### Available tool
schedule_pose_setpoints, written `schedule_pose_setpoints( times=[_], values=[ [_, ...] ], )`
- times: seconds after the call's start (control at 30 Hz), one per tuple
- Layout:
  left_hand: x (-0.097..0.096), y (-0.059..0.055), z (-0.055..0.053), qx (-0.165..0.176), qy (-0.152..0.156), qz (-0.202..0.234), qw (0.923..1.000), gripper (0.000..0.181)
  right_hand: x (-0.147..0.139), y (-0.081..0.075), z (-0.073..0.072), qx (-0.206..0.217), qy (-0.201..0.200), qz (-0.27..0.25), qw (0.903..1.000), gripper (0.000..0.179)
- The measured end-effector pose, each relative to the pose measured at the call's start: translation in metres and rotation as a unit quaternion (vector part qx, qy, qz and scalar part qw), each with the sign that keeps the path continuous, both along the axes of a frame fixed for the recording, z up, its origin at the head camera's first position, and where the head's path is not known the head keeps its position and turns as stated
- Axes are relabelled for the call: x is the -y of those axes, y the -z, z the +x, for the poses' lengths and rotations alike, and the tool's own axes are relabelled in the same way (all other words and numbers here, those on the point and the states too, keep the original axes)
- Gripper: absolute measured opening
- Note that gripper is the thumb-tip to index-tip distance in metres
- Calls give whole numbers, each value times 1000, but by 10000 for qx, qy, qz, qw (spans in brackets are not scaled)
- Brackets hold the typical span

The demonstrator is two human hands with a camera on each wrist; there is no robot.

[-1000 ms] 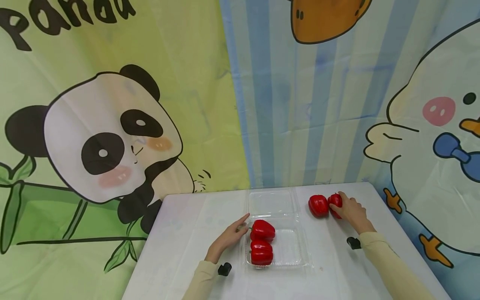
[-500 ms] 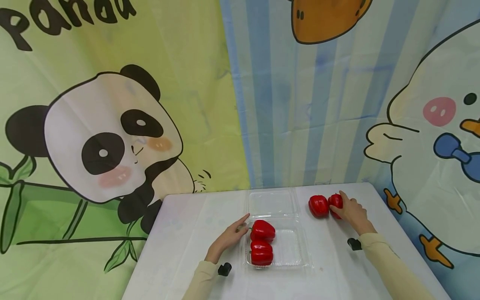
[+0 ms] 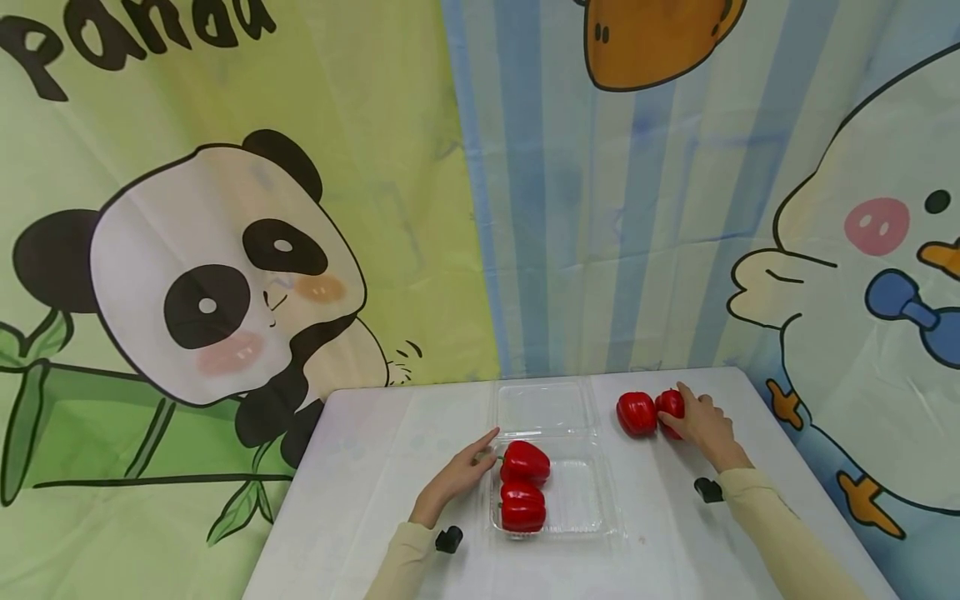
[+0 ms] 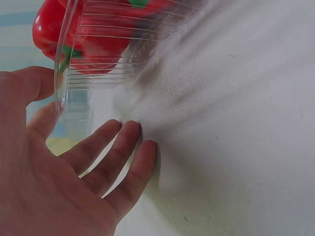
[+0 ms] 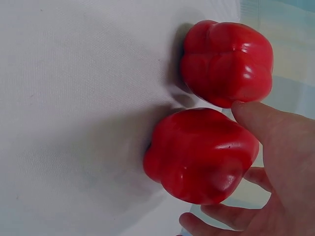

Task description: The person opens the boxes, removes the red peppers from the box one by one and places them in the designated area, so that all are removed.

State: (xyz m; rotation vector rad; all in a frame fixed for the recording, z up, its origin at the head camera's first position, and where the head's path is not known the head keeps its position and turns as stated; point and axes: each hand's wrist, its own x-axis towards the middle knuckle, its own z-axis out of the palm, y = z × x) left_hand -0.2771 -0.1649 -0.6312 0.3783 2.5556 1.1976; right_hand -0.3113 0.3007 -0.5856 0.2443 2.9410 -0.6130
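My right hand [image 3: 703, 427] holds a red bell pepper [image 5: 202, 155] on the table, thumb on one side and fingers round the other. Close beside it lies a second red bell pepper [image 5: 227, 63]. A clear plastic container [image 3: 581, 492] stands with its lid folded back; two red bell peppers, one behind [image 3: 526, 463] and one in front [image 3: 522, 507], lie in its left half. At the container's left side is my left hand [image 3: 459, 473], thumb and index finger touching the rim [image 4: 63, 54]. Its other fingers reach out loosely over the white cloth.
The clear lid [image 3: 543, 407] lies flat behind the container. White cloth covers the table [image 3: 390, 483]. At the back hangs a printed curtain [image 3: 555, 208] with a panda and a white bird. A small black device [image 3: 449, 539] sits at the left wrist, another [image 3: 708, 489] at the right.
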Motion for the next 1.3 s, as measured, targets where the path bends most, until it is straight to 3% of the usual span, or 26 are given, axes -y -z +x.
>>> schedule_pose_setpoints(
  times=[0.37, 1.3],
  values=[
    [0, 0, 0, -11, 2, 47, 10000, 56, 5, -1, 1, -305, -110, 222, 9992, 84],
    [0, -3, 0, -209, 118, -47, 9997, 55, 17, -9, 1, -511, -189, 206, 9983, 80]
  ],
)
